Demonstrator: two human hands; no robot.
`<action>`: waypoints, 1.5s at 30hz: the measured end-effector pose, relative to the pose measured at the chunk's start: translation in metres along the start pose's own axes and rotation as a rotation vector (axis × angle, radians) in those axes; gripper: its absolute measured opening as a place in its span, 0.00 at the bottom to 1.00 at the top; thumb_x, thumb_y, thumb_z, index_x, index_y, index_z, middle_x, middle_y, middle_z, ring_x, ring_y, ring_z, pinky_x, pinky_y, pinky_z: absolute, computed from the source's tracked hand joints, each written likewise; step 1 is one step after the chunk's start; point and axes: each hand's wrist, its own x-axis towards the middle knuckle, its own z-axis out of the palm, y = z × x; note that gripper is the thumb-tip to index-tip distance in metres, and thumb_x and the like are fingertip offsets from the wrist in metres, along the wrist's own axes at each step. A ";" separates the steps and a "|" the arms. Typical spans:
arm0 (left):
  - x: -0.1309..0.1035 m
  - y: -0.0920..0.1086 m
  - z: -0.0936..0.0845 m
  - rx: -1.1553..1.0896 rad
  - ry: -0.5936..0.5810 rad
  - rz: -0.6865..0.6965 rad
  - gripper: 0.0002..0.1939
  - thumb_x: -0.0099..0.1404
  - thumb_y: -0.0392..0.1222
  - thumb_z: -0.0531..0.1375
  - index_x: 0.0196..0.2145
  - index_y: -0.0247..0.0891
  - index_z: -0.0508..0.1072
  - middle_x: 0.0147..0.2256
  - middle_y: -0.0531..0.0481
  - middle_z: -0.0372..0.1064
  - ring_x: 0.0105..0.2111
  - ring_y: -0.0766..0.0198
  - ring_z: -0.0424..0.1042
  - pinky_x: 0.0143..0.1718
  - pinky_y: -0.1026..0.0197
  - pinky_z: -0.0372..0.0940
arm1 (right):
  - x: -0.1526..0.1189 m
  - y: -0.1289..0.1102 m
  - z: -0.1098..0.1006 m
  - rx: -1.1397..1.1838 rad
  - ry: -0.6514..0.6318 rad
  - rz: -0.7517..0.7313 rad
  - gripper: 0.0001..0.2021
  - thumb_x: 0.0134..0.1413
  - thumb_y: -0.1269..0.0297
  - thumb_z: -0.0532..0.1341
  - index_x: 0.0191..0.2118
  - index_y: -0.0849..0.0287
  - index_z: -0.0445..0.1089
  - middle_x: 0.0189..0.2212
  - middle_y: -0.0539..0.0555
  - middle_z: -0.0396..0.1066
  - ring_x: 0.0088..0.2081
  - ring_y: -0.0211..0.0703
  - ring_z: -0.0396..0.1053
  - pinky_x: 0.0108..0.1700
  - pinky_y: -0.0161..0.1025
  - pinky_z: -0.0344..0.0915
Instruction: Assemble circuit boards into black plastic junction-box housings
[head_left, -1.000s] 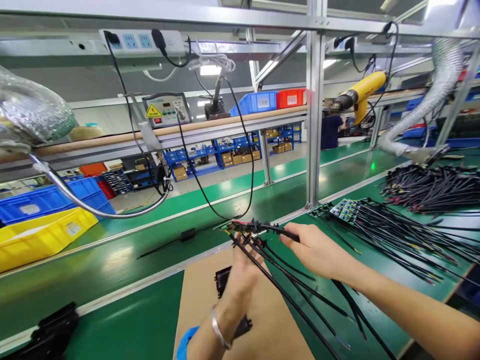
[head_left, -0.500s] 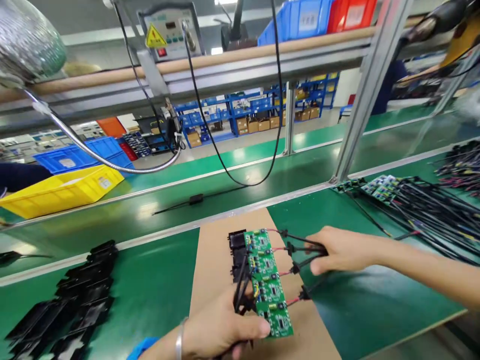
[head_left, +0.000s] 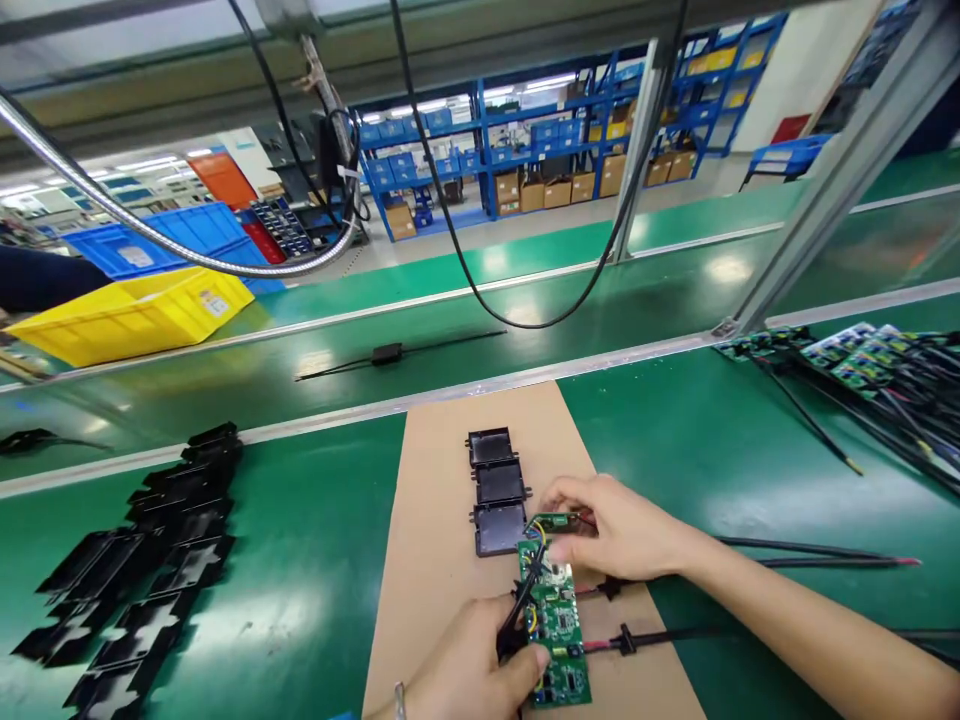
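Observation:
My left hand (head_left: 480,655) is closed on green circuit boards (head_left: 559,620), its thumb on their lower left edge. Black cables are bunched between the left thumb and fingers. The boards sit in a column, with red and black leads running off to the right. Pinched in my right hand (head_left: 619,528) is the uppermost circuit board (head_left: 559,522), tilted up from the rest. Its fingers hide part of that board and its leads. Just beyond the boards, three shallow black plastic cases (head_left: 499,482) lie in a row on a sheet of brown cardboard (head_left: 427,560).
Black plastic parts (head_left: 180,540) are spread at the left of the green bench. More wired boards (head_left: 862,360) lie in a pile at the right. A black cable (head_left: 540,325) loops down above the bench rail. A yellow bin (head_left: 135,315) stands at the far left.
My right hand has moved left from the cables to the uppermost board, which is now tilted. The boards have shifted toward me, exposing the black cases. The view has tilted down.

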 end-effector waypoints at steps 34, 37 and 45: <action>-0.025 0.020 -0.011 0.754 0.056 -0.011 0.23 0.67 0.43 0.50 0.56 0.31 0.65 0.39 0.35 0.70 0.32 0.50 0.72 0.32 0.56 0.61 | -0.024 -0.016 0.006 -0.070 -0.113 0.072 0.05 0.58 0.66 0.59 0.41 0.55 0.67 0.40 0.49 0.67 0.43 0.38 0.64 0.46 0.35 0.60; -0.032 0.017 -0.021 0.783 0.165 0.159 0.15 0.68 0.40 0.49 0.44 0.33 0.72 0.30 0.41 0.68 0.27 0.59 0.68 0.33 0.59 0.61 | -0.016 -0.018 -0.003 -0.042 -0.209 0.154 0.13 0.63 0.61 0.54 0.29 0.61 0.63 0.27 0.48 0.62 0.31 0.35 0.60 0.35 0.34 0.55; -0.041 0.068 -0.062 0.863 -0.037 -0.040 0.14 0.64 0.32 0.46 0.40 0.36 0.69 0.38 0.46 0.66 0.36 0.59 0.67 0.39 0.57 0.62 | -0.004 -0.020 0.007 -0.187 -0.183 0.224 0.12 0.65 0.60 0.50 0.33 0.60 0.63 0.33 0.50 0.65 0.37 0.40 0.60 0.40 0.38 0.54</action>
